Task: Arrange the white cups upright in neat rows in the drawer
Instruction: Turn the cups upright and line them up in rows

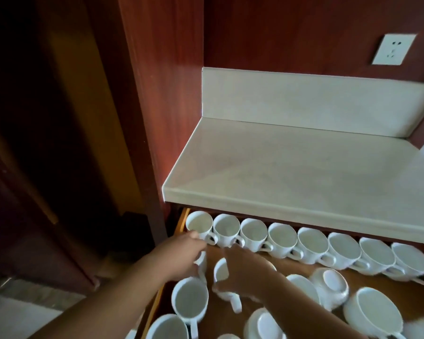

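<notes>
Left hand (190, 243): corner cup (199, 225) at drawer (181, 220) back-left being gripped | right hand (242, 272): loose cup (222, 271) being clasped | back row (311, 248) upright

A pale stone bench (291, 167) with a low upstand (304, 96) of the same stone along its back sits in a niche of red-brown wood panelling (291, 28). Above the bench, toward its right end, a white socket plate (393, 48) is set in the back panel, and a panelled side wall (162, 81) closes the niche at the bench's left end. Left of the bench the room falls into deep shadow around a dark wooden door (59, 118), and below that a strip of pale floor (17, 316) catches light.
</notes>
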A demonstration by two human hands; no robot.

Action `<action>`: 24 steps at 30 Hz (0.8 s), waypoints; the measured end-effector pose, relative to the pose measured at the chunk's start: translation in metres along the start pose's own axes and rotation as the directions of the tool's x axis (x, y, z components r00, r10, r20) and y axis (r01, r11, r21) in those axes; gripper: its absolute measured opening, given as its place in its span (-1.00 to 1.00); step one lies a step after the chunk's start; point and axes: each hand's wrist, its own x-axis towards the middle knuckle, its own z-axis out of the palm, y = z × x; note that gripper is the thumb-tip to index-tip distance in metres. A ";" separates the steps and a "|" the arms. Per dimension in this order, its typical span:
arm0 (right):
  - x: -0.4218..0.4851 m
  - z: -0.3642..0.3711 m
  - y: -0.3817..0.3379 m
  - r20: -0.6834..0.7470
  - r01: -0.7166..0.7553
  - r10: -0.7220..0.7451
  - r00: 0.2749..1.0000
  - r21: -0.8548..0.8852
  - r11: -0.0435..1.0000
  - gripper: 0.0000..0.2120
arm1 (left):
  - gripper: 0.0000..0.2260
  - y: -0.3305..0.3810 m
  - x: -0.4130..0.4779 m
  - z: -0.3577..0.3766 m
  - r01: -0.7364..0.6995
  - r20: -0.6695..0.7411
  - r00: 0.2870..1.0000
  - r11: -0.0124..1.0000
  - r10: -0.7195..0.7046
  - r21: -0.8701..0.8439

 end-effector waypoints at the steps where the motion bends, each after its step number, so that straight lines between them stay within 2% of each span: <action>1: 0.000 0.005 -0.003 -0.006 -0.009 0.009 1.000 -0.007 1.000 -0.19 | -0.83 0.000 0.001 0.001 -0.021 0.010 1.000 1.000 0.021 0.016; 5: 0.000 0.006 -0.008 -0.023 -0.048 0.048 0.999 0.001 0.999 -0.32 | -0.71 -0.002 0.010 0.008 -0.071 0.012 0.997 0.994 0.070 0.081; 8: -0.001 0.003 -0.008 -0.012 -0.104 0.104 0.994 0.010 0.995 -0.37 | -0.71 -0.005 0.017 0.011 -0.080 0.015 0.997 0.990 0.079 0.116; 12: -0.004 0.003 -0.002 -0.008 -0.137 0.137 0.991 -0.010 0.991 -0.43 | -0.58 -0.008 0.021 0.012 -0.099 0.080 0.993 0.979 0.086 0.179; 17: -0.006 0.002 0.011 0.001 -0.170 0.170 0.985 0.004 0.985 -0.32 | -0.65 -0.007 0.019 0.002 -0.115 0.105 0.990 0.976 0.097 0.184; 19: -0.007 0.001 0.014 0.021 -0.150 0.150 0.988 0.004 0.989 -0.22 | -0.63 -0.004 0.014 -0.005 -0.092 0.086 0.993 0.984 0.080 0.150; 21: -0.008 -0.004 0.015 0.023 -0.140 0.139 0.990 0.056 0.989 -0.17 | -0.53 -0.001 0.009 -0.014 -0.059 0.048 0.997 0.997 0.056 0.053; 24: -0.006 -0.018 0.018 -0.053 -0.098 0.114 0.992 0.242 0.965 -0.41 | -0.48 -0.002 -0.003 -0.035 -0.019 -0.062 0.998 0.984 0.009 -0.176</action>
